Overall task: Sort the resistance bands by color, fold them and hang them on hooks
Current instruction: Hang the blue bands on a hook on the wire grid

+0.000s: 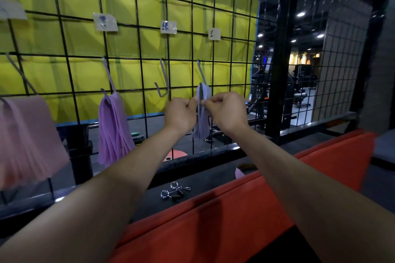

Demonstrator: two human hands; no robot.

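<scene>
A folded bundle of grey-lilac resistance bands (202, 121) hangs at the rightmost hook (202, 72) on the black wire grid (136, 55). My left hand (181, 113) pinches the bundle from the left and my right hand (227, 111) pinches it from the right, both just below the hook. A purple bundle (114, 130) hangs on the second hook (108, 80). A pink bundle (27, 141) hangs at the far left. The third hook (163, 83) holds nothing. Paper labels (168, 27) are taped above the hooks.
A red padded bench edge (245, 205) runs below my arms. Two metal spring collars (174, 191) lie on the dark ledge in front of the grid. A small pink piece (239, 173) shows beside the pad. A black steel post (280, 53) stands to the right.
</scene>
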